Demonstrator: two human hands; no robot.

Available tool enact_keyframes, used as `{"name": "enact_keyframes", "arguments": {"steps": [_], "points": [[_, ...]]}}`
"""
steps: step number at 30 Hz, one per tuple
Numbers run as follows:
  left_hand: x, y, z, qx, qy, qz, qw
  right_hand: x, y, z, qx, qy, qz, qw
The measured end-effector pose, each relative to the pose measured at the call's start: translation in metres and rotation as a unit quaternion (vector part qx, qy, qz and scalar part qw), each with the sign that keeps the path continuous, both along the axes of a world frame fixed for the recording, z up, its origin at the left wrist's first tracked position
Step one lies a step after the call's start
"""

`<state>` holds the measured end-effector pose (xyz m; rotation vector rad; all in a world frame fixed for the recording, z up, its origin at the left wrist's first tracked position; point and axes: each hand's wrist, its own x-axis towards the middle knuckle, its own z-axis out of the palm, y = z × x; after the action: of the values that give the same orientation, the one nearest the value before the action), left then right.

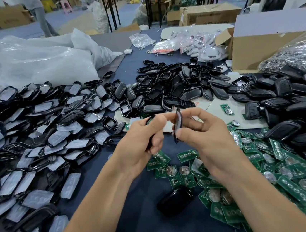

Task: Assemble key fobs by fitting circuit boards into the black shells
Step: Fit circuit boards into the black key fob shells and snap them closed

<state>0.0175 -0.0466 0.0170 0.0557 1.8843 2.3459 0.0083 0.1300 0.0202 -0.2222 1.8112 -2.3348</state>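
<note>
My right hand (pixel 200 130) pinches a black shell half (pixel 177 124) edge-on between thumb and fingers, just above the table's middle. My left hand (pixel 145 141) curls round another black shell piece (pixel 149 120), mostly hidden by the fingers. The two hands are nearly touching. Green circuit boards (pixel 255 173) with round coin cells lie scattered under and to the right of my hands. One closed black fob (pixel 175 200) lies on the dark cloth between my forearms.
Black shells with white rubber pads (pixel 38 138) are heaped at left, empty black shells (pixel 179 87) behind, more black shells (pixel 293 102) at right. A clear plastic bag (pixel 36 59), a cardboard box (pixel 265 49) and bagged metal rings (pixel 296 55) stand at the back.
</note>
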Motion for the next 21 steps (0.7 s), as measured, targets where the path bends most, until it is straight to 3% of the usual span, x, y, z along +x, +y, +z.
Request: {"name": "enact_keyframes", "arguments": {"steps": [3,6,9,15,21], "points": [[-0.001,0.002,0.001,0.013,-0.045,0.073,0.996,-0.004,0.002,0.001,-0.120,-0.103,0.038,0.987],[-0.001,0.008,0.003,0.026,-0.032,0.145,0.989,-0.005,0.002,0.000,-0.152,-0.140,0.048,0.977],[-0.005,0.015,0.001,-0.070,0.017,0.184,0.980,-0.006,-0.001,-0.006,-0.114,-0.117,0.030,0.986],[-0.003,0.027,-0.006,-0.148,0.063,0.172,0.972,-0.001,-0.009,-0.011,0.022,0.002,-0.056,0.998],[-0.001,0.037,-0.007,-0.106,0.055,0.192,0.974,0.001,-0.017,-0.013,0.103,0.059,-0.093,0.989]]}}
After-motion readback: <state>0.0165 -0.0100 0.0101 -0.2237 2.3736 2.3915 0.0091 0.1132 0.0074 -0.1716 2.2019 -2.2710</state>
